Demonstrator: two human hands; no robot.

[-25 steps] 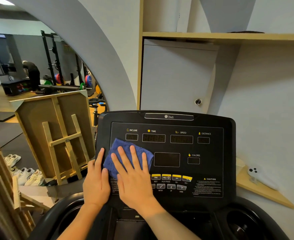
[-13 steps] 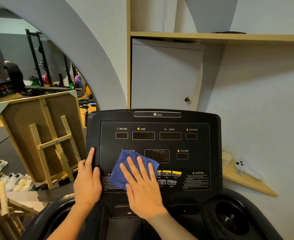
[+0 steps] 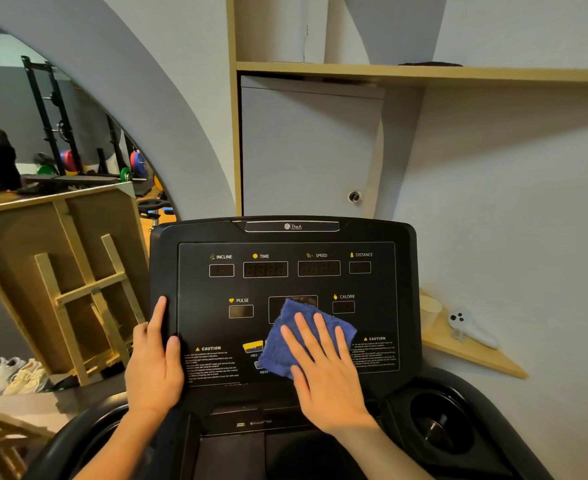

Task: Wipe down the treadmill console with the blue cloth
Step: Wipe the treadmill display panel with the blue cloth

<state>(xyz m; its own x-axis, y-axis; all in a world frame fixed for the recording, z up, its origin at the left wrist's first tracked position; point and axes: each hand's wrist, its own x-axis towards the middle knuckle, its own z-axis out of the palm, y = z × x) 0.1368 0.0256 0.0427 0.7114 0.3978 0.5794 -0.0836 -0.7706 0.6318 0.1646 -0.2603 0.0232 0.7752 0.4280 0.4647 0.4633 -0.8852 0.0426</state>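
The black treadmill console fills the middle of the head view, with dark displays labelled incline, time, speed, distance, pulse and calorie. A folded blue cloth lies flat on the console's lower middle, over the button rows and the bottom of the centre screen. My right hand presses flat on the cloth with its fingers spread. My left hand grips the console's lower left edge, thumb on the front face.
A cup holder sits in the console's right wing. A wooden corner shelf on the right wall holds a paper cup and a white controller. A wooden frame leans at left, shoes below it.
My right hand has slid the cloth from the console's left side, by the pulse display, rightward to the lower middle. My left hand has kept its hold on the left edge.
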